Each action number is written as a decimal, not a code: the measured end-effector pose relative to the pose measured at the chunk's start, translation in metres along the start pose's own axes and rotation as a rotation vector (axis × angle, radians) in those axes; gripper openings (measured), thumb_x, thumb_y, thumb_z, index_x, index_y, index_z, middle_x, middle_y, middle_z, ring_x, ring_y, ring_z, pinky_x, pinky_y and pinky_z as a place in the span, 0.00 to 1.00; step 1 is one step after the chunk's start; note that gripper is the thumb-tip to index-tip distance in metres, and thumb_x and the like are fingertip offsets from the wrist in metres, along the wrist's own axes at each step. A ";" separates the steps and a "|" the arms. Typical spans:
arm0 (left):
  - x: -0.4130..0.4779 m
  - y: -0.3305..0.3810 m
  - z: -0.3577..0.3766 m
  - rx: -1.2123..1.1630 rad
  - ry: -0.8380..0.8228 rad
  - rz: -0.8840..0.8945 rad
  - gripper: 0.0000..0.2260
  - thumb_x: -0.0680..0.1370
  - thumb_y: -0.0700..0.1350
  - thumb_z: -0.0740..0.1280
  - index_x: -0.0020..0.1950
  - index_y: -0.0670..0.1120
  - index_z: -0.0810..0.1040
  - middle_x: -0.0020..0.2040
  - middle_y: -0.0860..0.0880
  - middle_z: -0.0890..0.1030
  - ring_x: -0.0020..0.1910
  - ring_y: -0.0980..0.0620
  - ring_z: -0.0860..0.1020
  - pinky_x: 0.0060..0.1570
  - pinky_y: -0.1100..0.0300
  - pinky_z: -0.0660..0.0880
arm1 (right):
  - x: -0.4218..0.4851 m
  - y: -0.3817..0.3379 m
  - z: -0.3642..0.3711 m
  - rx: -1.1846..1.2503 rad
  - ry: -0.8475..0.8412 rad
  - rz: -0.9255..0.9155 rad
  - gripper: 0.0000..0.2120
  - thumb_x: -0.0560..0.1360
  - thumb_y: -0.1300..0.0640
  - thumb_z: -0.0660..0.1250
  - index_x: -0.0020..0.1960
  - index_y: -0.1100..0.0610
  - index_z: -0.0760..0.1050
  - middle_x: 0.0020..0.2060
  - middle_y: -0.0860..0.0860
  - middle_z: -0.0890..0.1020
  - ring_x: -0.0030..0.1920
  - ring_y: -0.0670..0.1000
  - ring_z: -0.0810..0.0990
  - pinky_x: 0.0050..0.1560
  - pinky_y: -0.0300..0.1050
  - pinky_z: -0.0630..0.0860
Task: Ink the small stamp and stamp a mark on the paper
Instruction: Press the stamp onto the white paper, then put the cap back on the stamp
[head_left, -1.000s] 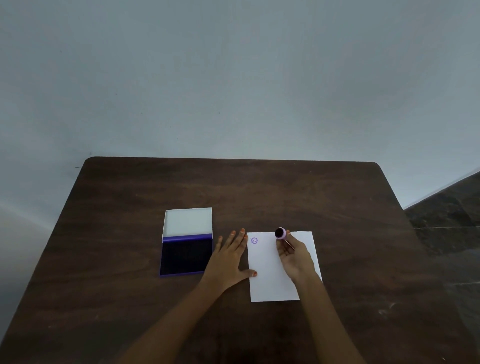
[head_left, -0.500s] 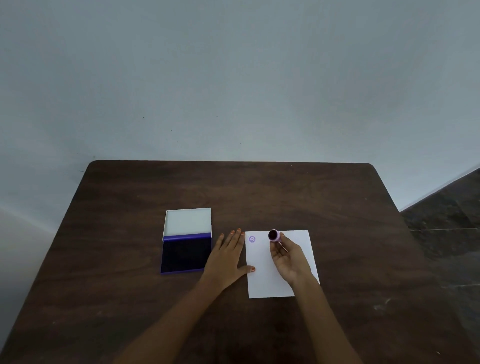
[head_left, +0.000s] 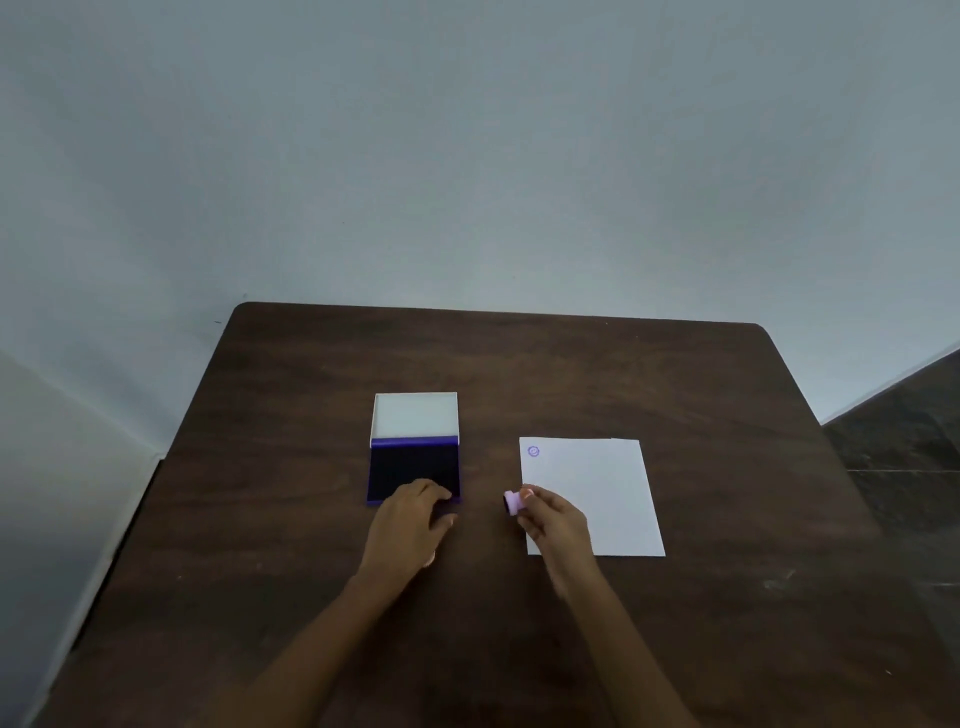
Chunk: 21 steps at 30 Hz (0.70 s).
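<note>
Small stamp held between ink pad and paper
Right hand pinches the small stamp; left hand rests loosely curled on the ink pad, paper alongside

Bare table lies open between ink pad and paper.

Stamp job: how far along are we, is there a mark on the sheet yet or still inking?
One round purple mark already sits near the paper's far left corner. The right hand holds the small stamp off the sheet's left edge, dark face turned toward the open ink pad, whose near edge the left hand rests on. This looks like re-inking; any further mark is left.
</note>
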<state>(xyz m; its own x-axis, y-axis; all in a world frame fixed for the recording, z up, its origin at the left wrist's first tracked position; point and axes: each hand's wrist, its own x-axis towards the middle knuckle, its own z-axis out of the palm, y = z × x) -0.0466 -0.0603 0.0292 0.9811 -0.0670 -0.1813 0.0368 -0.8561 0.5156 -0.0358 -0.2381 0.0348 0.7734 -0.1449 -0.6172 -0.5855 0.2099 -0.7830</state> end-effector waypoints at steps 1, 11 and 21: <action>-0.006 -0.004 -0.001 -0.005 -0.037 -0.015 0.20 0.74 0.50 0.67 0.64 0.50 0.69 0.67 0.49 0.70 0.65 0.52 0.69 0.65 0.56 0.65 | -0.004 0.008 0.003 -0.020 -0.009 -0.001 0.05 0.72 0.61 0.67 0.47 0.57 0.79 0.40 0.48 0.83 0.42 0.47 0.82 0.46 0.38 0.78; -0.047 -0.020 0.014 -0.052 -0.085 -0.034 0.24 0.72 0.48 0.69 0.66 0.49 0.67 0.67 0.48 0.66 0.64 0.52 0.65 0.61 0.62 0.64 | -0.032 0.056 0.030 -0.129 0.009 -0.061 0.07 0.71 0.59 0.70 0.49 0.55 0.78 0.40 0.47 0.83 0.44 0.46 0.81 0.40 0.33 0.77; -0.048 -0.015 0.000 -0.637 -0.042 -0.358 0.06 0.74 0.42 0.66 0.50 0.49 0.77 0.52 0.48 0.80 0.48 0.56 0.76 0.44 0.64 0.72 | -0.041 0.053 0.037 -0.084 -0.002 -0.101 0.08 0.72 0.60 0.68 0.51 0.55 0.77 0.42 0.48 0.82 0.46 0.47 0.81 0.44 0.37 0.78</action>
<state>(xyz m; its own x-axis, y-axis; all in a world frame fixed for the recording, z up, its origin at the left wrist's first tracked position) -0.0940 -0.0443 0.0299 0.8807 0.1308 -0.4553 0.4696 -0.3663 0.8033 -0.0894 -0.1856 0.0217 0.8302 -0.1588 -0.5344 -0.5226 0.1122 -0.8452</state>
